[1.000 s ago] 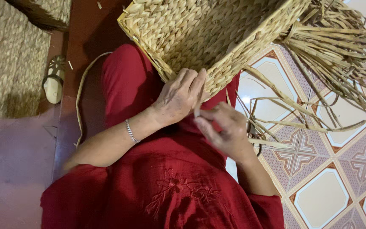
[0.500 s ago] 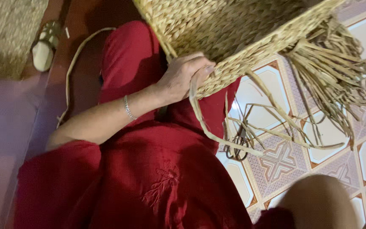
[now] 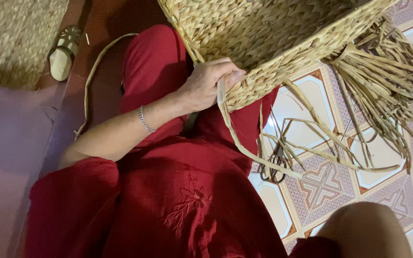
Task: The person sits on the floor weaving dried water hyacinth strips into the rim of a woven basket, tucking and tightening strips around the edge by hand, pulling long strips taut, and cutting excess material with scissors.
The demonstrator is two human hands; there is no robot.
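Weaving step in hand, as I read it: left hand (image 3: 206, 88) is clamped on the near edge of the woven basket (image 3: 273, 43), fingers curled over the rim with a flat straw strand (image 3: 237, 138) pinched under the thumb side. From the hand that strand runs down toward 5 o'clock, across the red trouser leg (image 3: 154, 71), and out onto the patterned floor tiles (image 3: 321, 186). Basket sits at 12 to 1 o'clock of the frame, resting against the person's lap, open side facing the camera. Right hand is not in view; only a bare forearm or elbow (image 3: 364, 229) shows at 5 o'clock, so I cannot tell whether it is open or gripping anything. The bundle of loose straw strands (image 3: 388, 91) hangs off the basket's far corner at 2 to 3 o'clock, fanned over the tiles. Dark scissors (image 3: 273, 165) lie on the tile just beside the trailing strand, partly under other strands. A sandal (image 3: 63, 55) sits at 10 o'clock next to a woven mat (image 3: 10, 43). My judgement: 1 strand is being anchored at the rim mid-weave. Next move probably calls for the right hand to come back, take the free end, and tuck it through the rim while the left keeps its pinch; slack in the strand is the risk
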